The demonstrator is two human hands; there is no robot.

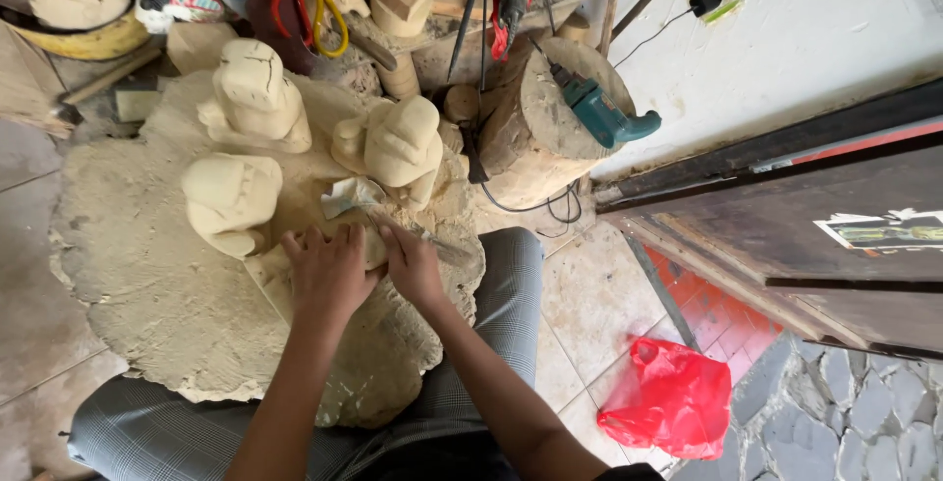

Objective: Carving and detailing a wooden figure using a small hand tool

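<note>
Your left hand [329,270] lies palm down, fingers loosely spread, pressing a pale wooden piece [371,245] onto the sawdust-covered slab [147,275]. Your right hand [411,263] is curled closed around a sandpaper scrap [352,196], touching the same piece. The piece sits at the slab's near edge, just beside your knee. Three rough carved figures [253,98] stand farther back on the slab. Beyond the slab: log stump [535,132] bearing a teal drill [604,113].

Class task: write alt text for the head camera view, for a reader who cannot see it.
Seen from above, a seated person's left hand and right hand press on a pale wooden piece amid a pile of sawdust. Three rough carved wooden figures stand just beyond, with a teal power drill on a log.
</note>
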